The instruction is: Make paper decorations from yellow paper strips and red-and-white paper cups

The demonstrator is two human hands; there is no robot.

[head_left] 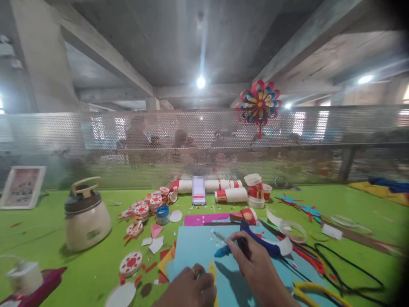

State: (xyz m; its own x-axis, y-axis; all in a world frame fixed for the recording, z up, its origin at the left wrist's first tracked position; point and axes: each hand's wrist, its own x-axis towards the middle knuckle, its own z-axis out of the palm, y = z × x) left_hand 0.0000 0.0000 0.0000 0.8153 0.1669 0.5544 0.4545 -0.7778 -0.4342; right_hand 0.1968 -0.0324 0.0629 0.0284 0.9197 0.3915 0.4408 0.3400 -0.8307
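At lower centre, the right hand (255, 262) has its fingers closed on one slim, pointed pen-like tool (227, 242) above a light blue paper sheet (191, 245). The left hand (191, 290), fingers curled, touches one narrow yellow paper piece (212, 273) on that sheet; whether it pinches it, I cannot tell. Left of centre stands one small blue jar (162, 215), contents unclear. Right of centre stands one upright stack of red-and-white paper cups (255, 191); one beige, brown-topped kettle (87, 219) stands at left, contents hidden.
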